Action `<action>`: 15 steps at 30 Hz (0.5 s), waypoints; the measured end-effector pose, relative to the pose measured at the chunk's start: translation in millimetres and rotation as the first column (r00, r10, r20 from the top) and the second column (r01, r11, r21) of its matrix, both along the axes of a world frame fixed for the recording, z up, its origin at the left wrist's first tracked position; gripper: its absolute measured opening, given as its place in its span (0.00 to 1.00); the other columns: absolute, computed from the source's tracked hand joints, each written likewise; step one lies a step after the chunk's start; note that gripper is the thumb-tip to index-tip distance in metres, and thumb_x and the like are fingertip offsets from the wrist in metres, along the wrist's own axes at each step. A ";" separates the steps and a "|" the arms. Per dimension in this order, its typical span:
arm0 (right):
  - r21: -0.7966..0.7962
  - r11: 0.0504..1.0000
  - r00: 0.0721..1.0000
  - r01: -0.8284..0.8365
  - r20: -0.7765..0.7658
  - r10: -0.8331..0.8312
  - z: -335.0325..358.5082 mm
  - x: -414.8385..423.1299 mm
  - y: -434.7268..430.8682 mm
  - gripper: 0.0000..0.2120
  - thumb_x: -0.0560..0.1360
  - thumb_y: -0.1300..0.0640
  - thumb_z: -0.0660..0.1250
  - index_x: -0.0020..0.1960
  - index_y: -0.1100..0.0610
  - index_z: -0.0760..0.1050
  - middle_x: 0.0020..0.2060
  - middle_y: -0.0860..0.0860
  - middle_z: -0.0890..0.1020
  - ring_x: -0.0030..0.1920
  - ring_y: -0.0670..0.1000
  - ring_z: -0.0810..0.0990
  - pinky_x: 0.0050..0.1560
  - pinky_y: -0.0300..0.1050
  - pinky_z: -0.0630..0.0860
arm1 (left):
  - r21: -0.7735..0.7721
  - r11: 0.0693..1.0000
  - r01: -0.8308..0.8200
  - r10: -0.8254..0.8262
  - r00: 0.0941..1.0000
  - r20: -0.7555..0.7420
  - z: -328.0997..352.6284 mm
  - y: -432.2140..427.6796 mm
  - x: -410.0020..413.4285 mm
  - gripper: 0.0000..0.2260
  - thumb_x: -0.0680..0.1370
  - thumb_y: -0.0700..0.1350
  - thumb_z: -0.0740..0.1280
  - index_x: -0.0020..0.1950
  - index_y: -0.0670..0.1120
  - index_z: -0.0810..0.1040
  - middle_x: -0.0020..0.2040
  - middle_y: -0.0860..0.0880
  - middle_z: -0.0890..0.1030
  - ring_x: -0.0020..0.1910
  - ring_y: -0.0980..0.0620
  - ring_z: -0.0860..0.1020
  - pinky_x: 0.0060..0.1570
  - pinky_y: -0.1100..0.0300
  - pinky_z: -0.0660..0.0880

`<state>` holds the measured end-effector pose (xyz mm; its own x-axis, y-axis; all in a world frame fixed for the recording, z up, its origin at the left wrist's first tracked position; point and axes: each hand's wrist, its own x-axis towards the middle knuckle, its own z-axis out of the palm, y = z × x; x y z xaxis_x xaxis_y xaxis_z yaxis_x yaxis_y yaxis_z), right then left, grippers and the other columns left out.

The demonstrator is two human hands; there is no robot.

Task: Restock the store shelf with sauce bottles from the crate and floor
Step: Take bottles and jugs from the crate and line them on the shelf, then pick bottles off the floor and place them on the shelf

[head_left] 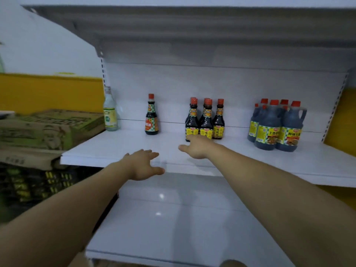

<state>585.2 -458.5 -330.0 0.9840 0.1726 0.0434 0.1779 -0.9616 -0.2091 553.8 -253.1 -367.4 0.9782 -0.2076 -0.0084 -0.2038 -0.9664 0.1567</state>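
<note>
Head view: left grip point(142, 163) and right grip point(196, 149), both released and empty, reach over the white metal shelf point(115, 147), the right at six o'clock of the clustered red-capped dark sauce bottles point(205, 122) (likely between placements); next, fetch another bottle.

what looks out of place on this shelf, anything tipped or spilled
Nothing is spilled or tipped; every bottle stands upright. The one oddity is the clear pale bottle at the far left end of the shelf: it stands alone and does not match the dark sauce bottles grouped further right.
</note>
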 end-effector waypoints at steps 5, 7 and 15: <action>0.016 0.983 0.983 -0.183 0.040 0.182 0.3 -24.1 60.1 0.35 0.80 0.38 0.56 0.79 0.55 0.52 0.78 0.54 0.57 0.76 0.57 0.59 0.71 0.49 0.60 | 0.000 0.990 -0.140 0.140 0.990 -0.026 4.9 52.8 -54.2 0.35 0.75 0.63 0.63 0.78 0.54 0.55 0.79 0.50 0.54 0.77 0.49 0.53 0.75 0.48 0.54; 0.039 0.965 0.965 -0.261 0.038 0.259 -4.0 -32.2 84.8 0.35 0.79 0.38 0.57 0.79 0.55 0.53 0.78 0.54 0.57 0.76 0.56 0.59 0.72 0.49 0.60 | -0.047 0.981 -0.190 0.188 0.981 -0.051 4.4 70.1 -78.1 0.34 0.76 0.60 0.64 0.78 0.51 0.56 0.78 0.49 0.55 0.76 0.48 0.56 0.74 0.52 0.57; 0.032 0.848 0.848 -0.529 0.014 0.529 -22.5 -72.3 170.7 0.34 0.80 0.39 0.57 0.79 0.56 0.54 0.76 0.56 0.61 0.72 0.58 0.63 0.66 0.48 0.65 | -0.061 0.884 -0.463 0.454 0.883 -0.119 -15.5 130.8 -156.2 0.35 0.76 0.60 0.65 0.78 0.51 0.55 0.78 0.49 0.58 0.75 0.47 0.61 0.69 0.52 0.62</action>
